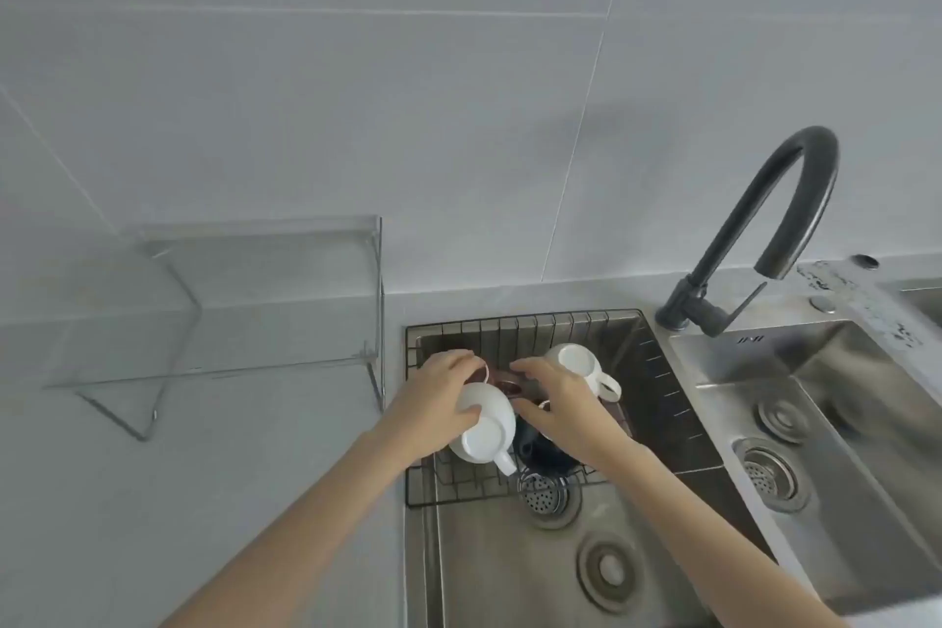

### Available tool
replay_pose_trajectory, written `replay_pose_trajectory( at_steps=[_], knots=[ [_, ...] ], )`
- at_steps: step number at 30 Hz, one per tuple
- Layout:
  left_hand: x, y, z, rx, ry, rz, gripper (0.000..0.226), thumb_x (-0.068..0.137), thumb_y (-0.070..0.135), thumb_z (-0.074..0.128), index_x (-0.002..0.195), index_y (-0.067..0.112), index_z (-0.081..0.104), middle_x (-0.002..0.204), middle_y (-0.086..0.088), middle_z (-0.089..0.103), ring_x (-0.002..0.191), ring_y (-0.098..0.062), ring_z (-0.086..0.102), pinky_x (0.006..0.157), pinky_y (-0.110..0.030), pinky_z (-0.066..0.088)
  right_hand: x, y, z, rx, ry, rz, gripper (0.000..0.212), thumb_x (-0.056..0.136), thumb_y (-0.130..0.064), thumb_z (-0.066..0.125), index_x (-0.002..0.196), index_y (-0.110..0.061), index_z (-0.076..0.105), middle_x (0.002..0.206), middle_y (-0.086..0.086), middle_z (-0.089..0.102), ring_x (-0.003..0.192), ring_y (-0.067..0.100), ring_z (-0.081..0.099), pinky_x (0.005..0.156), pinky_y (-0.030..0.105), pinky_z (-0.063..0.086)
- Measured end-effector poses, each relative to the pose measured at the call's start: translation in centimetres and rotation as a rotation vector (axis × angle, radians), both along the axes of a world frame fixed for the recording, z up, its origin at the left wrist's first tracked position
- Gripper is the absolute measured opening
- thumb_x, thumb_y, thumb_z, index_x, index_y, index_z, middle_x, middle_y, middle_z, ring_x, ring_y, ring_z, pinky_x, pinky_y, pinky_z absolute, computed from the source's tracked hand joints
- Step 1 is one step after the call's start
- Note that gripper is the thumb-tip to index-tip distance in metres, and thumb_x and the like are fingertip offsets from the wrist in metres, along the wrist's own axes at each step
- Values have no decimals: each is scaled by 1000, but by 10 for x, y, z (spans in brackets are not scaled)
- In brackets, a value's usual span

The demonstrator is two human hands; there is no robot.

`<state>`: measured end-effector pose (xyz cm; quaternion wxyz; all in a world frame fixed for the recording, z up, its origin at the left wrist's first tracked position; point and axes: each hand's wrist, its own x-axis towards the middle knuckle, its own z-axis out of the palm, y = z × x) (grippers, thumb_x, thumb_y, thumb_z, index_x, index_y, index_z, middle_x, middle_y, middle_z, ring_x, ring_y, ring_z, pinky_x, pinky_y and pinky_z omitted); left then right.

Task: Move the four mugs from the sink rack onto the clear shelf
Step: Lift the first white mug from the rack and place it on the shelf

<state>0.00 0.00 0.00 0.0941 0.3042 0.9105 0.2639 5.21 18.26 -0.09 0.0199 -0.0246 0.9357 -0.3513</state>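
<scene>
Mugs (576, 362) in rack (657, 372); shelf (265, 301) lies left.

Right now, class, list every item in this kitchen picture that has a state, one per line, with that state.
Clear acrylic shelf: on the counter, no mugs on it.
Black wire sink rack: in the sink, holding mugs.
Near white ceramic mug: tipped, under the left hand.
Far white ceramic mug: lying tilted in the rack.
Dark mug: partly hidden beneath the right hand.
Dark curved tap: no water running.

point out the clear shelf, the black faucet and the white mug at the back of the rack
clear shelf (265, 301): head view, top panel.
black faucet (795, 168): head view, curved neck.
back white mug (573, 357): head view, upturned base.
</scene>
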Motion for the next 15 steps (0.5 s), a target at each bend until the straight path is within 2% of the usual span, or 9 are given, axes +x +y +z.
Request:
replay_pose_trajectory(
  at_steps=[4, 6, 11, 15],
  knots=[
    [-2, -3, -34, -107, -61, 40, 60, 79, 23, 59, 133, 18, 34, 143, -3, 36, 130, -19, 33, 103, -35, 36, 4, -3, -40, -69, -191, -89, 47, 79, -17, 62, 123, -16, 48, 119, 3, 58, 110, 20, 54, 87, 22, 40],
    [-4, -5, -53, -129, -55, 38, 63, 78, 20, 61, 134, 16, 32, 143, -4, 36, 130, -20, 33, 105, -34, 34, 3, -2, -62, -65, -238, -94, 55, 77, -14, 62, 128, -17, 43, 125, 2, 55, 115, 19, 50, 90, 22, 38],
    [-10, -11, -81, -58, 23, 41, 60, 77, 13, 64, 131, 12, 38, 142, -8, 39, 131, -22, 34, 106, -30, 30, -10, 0, -88, 148, -167, 76, 66, 79, -4, 56, 138, -13, 28, 147, 7, 32, 136, 21, 27, 107, 26, 25],
    [-9, -11, -96, -52, -3, 8, 71, 75, 15, 67, 135, 13, 30, 146, -7, 32, 134, -21, 31, 103, -33, 37, -19, -2, -94, 199, -115, 139, 67, 78, -1, 57, 138, -7, 27, 146, 11, 33, 134, 25, 31, 106, 29, 28]
  ],
)
